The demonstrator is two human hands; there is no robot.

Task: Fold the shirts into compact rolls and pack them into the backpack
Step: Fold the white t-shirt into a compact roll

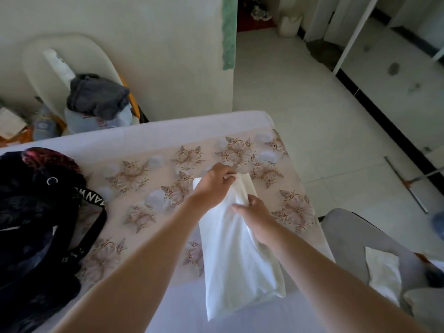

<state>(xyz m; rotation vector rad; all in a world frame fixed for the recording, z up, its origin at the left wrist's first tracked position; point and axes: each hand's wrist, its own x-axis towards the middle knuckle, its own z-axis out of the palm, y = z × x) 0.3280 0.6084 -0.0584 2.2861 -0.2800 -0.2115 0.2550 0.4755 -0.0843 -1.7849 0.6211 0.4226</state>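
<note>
**Head cam: white shirt (pixel 230 265) folded into a long strip on the bed (pixel 168 140)**

Both hands are clamped on the shirt. The left hand (pixel 213 181) pinches its far end. The right hand (pixel 257 217) grips a bunched fold near its middle, just beside the left one. A dark backpack (pixel 36 224) lies well left of the shirt, on the same bed.
</note>
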